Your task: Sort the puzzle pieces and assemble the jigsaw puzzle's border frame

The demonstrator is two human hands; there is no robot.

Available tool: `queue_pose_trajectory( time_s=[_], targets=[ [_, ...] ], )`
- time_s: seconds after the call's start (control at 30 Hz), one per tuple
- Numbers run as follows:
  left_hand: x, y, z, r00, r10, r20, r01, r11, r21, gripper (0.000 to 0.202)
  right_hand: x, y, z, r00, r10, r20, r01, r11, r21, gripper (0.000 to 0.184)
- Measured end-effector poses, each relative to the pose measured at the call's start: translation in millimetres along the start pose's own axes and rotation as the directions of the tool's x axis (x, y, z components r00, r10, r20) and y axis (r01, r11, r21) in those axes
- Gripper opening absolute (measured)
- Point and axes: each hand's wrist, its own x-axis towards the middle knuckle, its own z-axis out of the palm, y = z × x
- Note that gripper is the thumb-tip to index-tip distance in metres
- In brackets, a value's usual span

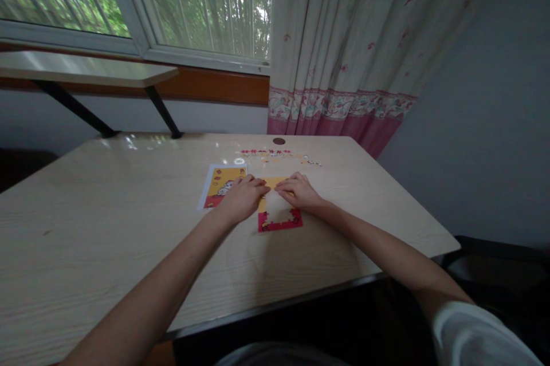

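A partly assembled jigsaw puzzle (281, 225) lies flat on the table, its yellow and red border framing a bare middle. My left hand (243, 199) is at its upper left edge, fingers bent together and pressed on the border. Opposite it, at the upper right, my right hand (303, 191) has thumb and fingers closed on the border. Any single piece under the fingertips is too small to make out. Left of the puzzle, partly behind my left hand, is a yellow and red reference picture (213, 187) with a white cartoon figure.
Several loose puzzle pieces (268, 154) are spread in rows beyond the puzzle on the wooden table (141, 223). Behind them is a round brown cable-hole cover (279, 141). A raised shelf (86, 67) stands at the back left, below the window. A curtain (339, 39) hangs behind the table.
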Motion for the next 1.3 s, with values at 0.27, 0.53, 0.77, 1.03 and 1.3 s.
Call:
queue_pose_trajectory(
  time_s=[0.27, 0.53, 0.77, 1.03, 1.3],
  targets=[
    [1, -1, 1.1, 1.000, 0.013, -0.018, -0.013, 1.000, -0.011, 0.032, 3, -6, -5, 0.998, -0.050, 0.028, 0.052, 0.994, -0.101, 0.028],
    [1, 3, -0.8, 1.000, -0.020, -0.013, 0.020, 1.000, -0.010, 0.033, 2, 0, -7, 0.999, 0.010, 0.053, -0.010, 1.000, 0.017, 0.028],
    [-2, 8, 0.8, 1.000, -0.028, -0.013, 0.028, 0.999, 0.024, 0.030, 27, 30, -8, 0.991, 0.132, 0.002, -0.132, 0.991, 0.020, 0.027],
    [-3, 8, 5.2, 0.999, -0.028, -0.017, 0.029, 0.999, 0.033, 0.040, 66, 45, -9, 0.981, 0.195, 0.004, -0.189, 0.952, -0.240, 0.032],
    [-1, 11, 3.1, 0.999, -0.036, -0.015, 0.037, 0.997, 0.060, 0.037, 38, 53, -24, 0.976, 0.219, -0.001, -0.207, 0.918, -0.338, 0.027]
  ],
)
